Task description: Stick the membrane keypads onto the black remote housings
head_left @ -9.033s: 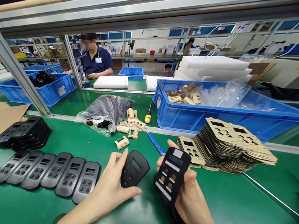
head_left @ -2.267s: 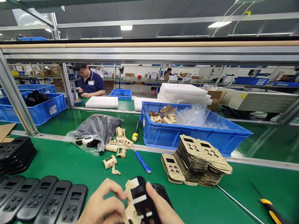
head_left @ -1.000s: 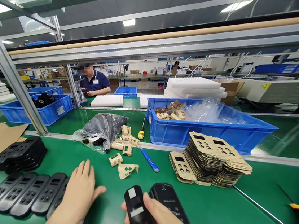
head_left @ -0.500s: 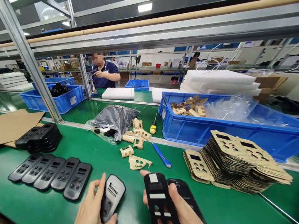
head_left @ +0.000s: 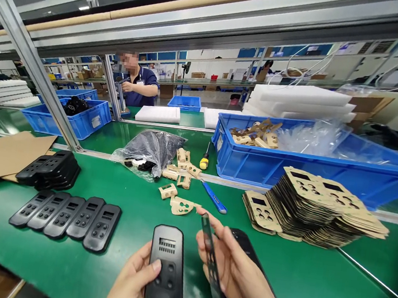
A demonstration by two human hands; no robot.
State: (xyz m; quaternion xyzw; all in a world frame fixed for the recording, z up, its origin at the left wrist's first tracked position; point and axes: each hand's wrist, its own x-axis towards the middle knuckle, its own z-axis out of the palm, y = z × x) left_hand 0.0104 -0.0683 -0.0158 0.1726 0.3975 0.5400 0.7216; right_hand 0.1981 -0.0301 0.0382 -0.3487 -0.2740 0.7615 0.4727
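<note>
the left grip (head_left: 136, 276) grasps a black housing (head_left: 166, 280), thumb pressed on its face; the piece is satin plastic, long with clipped corners, a rectangular window and short slots above four domed buttons. it is held over the near edge of the surface (head_left: 133, 208). the right grip (head_left: 241, 280) grasps a thin dark panel (head_left: 209, 256), turned nearly edge-on, glossy and slightly blurred. just behind that hand and partly hidden by it is a dark piece (head_left: 245, 244) with a rounded end.

five similar black housings lie in a slanting row (head_left: 67, 220) to the left, near a heap of dark shells (head_left: 53, 170) beside flat brown cardboard (head_left: 2, 154). a tan sheet (head_left: 179, 207) pierced with round holes lies near curled tan scraps (head_left: 168, 191), a crinkled clear bag (head_left: 151, 148) of black parts and a blue cutter (head_left: 214, 198). to the right are tan-faced panels (head_left: 304, 205) in leaning stacks.

the surface is smooth, shiny green, crossed by a pale metal strip. beyond the strip stands a ribbed blue bin (head_left: 291, 167) holding tan scraps and clear film. aluminium beams (head_left: 200, 18) cross overhead; farther off are white foam slabs (head_left: 300, 96) and a co-worker in a navy shirt (head_left: 143, 84).
</note>
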